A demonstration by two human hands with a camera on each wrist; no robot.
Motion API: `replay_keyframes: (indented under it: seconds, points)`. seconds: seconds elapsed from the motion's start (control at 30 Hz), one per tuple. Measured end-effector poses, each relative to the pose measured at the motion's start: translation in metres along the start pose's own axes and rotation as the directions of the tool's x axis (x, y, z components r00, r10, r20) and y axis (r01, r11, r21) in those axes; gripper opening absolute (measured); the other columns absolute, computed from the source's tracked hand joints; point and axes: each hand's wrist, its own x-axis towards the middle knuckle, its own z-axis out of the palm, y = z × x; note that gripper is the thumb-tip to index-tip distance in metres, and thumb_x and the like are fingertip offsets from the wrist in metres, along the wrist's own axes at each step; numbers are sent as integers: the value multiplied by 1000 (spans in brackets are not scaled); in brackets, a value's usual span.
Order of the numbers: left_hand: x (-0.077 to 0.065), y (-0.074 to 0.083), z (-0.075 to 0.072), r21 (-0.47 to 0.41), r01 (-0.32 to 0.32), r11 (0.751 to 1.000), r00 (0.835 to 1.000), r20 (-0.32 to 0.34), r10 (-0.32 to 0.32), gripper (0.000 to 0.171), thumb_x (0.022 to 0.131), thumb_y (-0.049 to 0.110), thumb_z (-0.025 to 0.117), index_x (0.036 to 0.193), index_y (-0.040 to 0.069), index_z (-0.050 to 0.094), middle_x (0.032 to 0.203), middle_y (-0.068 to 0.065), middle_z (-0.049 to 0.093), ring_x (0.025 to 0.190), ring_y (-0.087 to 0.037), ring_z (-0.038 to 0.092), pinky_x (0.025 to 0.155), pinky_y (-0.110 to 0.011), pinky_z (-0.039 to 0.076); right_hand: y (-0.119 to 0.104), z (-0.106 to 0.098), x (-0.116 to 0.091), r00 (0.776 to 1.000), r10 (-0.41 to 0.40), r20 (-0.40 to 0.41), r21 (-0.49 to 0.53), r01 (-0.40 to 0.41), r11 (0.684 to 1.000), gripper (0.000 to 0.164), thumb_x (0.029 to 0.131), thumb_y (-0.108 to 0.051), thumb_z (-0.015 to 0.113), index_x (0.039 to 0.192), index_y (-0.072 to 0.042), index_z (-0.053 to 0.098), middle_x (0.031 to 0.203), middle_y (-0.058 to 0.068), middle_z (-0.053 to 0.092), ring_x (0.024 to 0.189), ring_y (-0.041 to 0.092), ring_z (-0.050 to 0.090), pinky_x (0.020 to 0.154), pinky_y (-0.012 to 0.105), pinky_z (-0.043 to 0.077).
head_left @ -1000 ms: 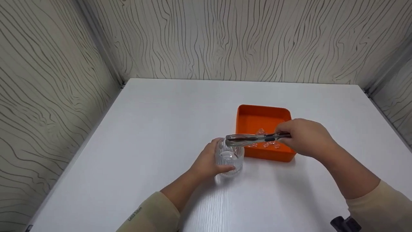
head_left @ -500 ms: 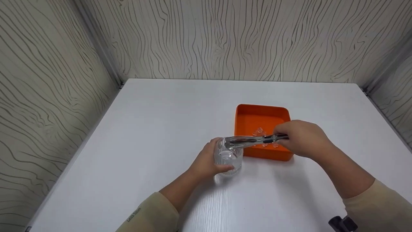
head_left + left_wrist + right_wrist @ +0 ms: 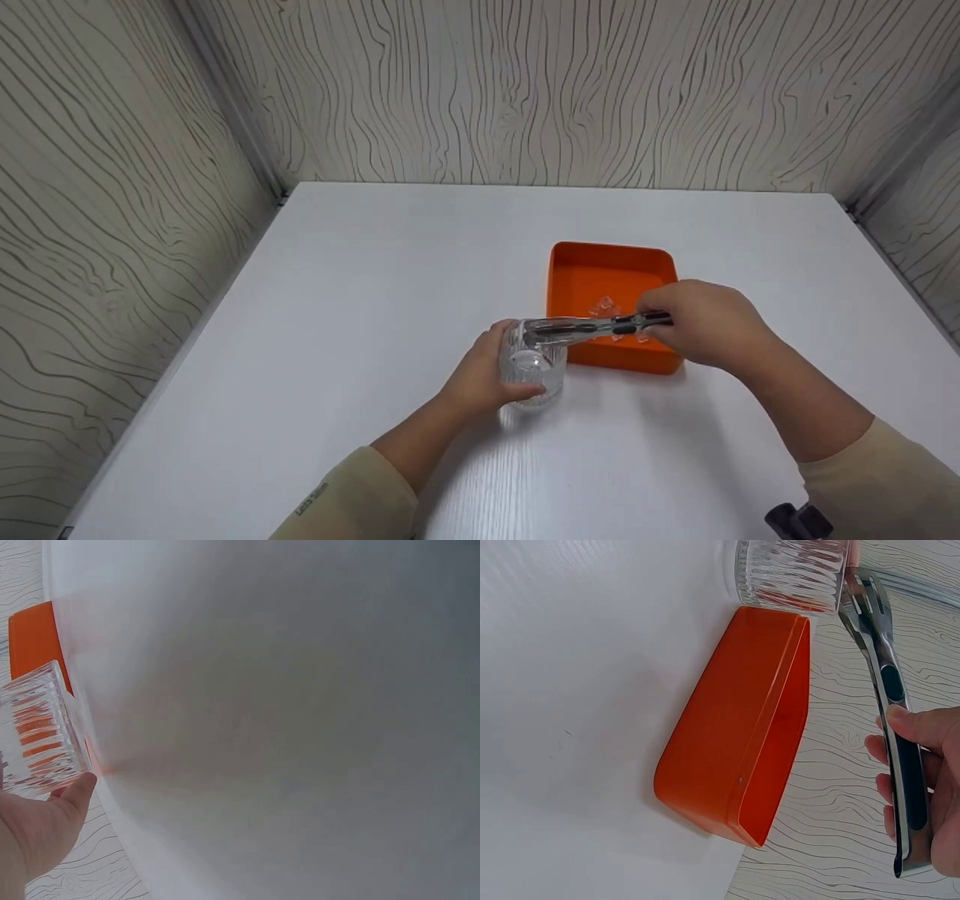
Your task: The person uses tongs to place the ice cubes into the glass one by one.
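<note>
My left hand (image 3: pixel 484 375) holds a ribbed clear glass (image 3: pixel 534 386) on the white table, thumb across its near side. The same glass (image 3: pixel 37 735) shows in the left wrist view. Something clear lies inside it, too blurred to tell apart. My right hand (image 3: pixel 701 319) grips metal tongs (image 3: pixel 577 328) with dark inlays. The tongs' tips are at the glass's mouth; whether anything is between them I cannot tell. In the right wrist view, the fingers and thumb wrap the tongs (image 3: pixel 891 690). Several clear ice-like pieces (image 3: pixel 606 306) lie in the orange tray (image 3: pixel 559 277), partly hidden by the tongs.
The orange tray (image 3: pixel 720 712) stands right beside the glass. White tabletop (image 3: pixel 390 255) extends around them, with wood-grain patterned panels (image 3: pixel 480 90) behind and at both sides. A small black object (image 3: pixel 799 521) sits by the right sleeve at the lower edge.
The tongs' tips have dipped slightly toward the inside of the glass since one second ago. Over the last half second, both hands have stayed almost still; the left hand keeps holding the glass.
</note>
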Motion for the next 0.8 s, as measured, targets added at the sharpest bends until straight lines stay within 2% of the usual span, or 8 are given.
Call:
replay_keyframes:
  seconds: [0.3,0.5,0.8]
  points:
    - [1,1,2,12,38,999,999,0,-38,96,60,36,84,138,29,29,132,7,42,122,-14,41,104,-41,34,3,-3,-3,998,-35,-47,4,35,999,7,79,-15,66,79,-22,64,68,-9,56,64,13,47,50,25,37]
    - [1,3,2,21,60,998,998,0,-60,97,60,38,84,139,30,28,135,7,41,124,-14,39,104,-41,33,9,-8,-3,999,-16,-35,2,16,1000,7,80,-15,64,83,-21,64,71,-8,56,66,15,48,52,26,37]
    - [0,2,1,30,44,999,999,0,-44,97,60,37,84,139,27,28,133,6,43,123,-15,41,103,-40,34,13,-13,-3,1000,18,-10,36,-18,999,11,82,-15,64,92,-19,65,75,-5,58,70,16,49,54,28,39]
